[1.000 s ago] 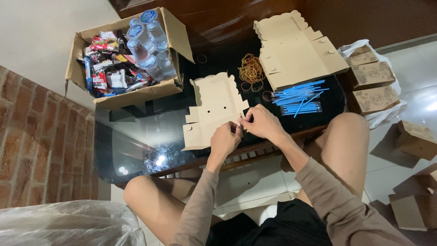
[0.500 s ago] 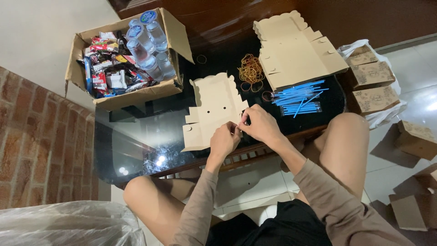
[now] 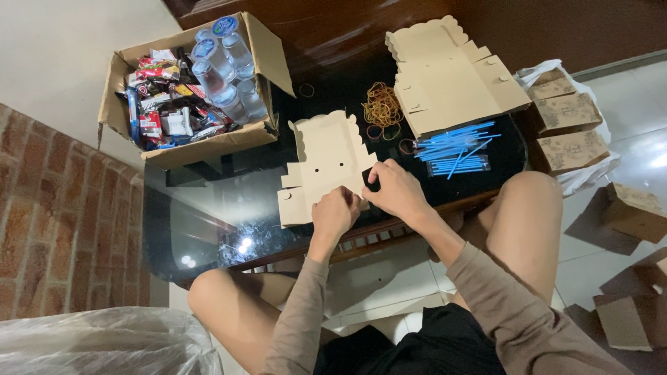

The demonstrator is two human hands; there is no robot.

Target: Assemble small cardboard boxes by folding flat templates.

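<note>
Left hand (image 3: 333,214) curled, pinching near edge of flat cardboard box blank (image 3: 325,163); right hand (image 3: 396,191) grips its right flap. One blank on glass table (image 3: 208,208).

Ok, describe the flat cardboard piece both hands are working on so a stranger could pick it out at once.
Start at the dark glass table and the open carton of snacks and water bottles on its left. Just right of that carton lies an unfolded tan box blank, with the left hand and right hand at its near edge. Unlike the stack of blanks farther back, it lies single, with scalloped edges.
</note>
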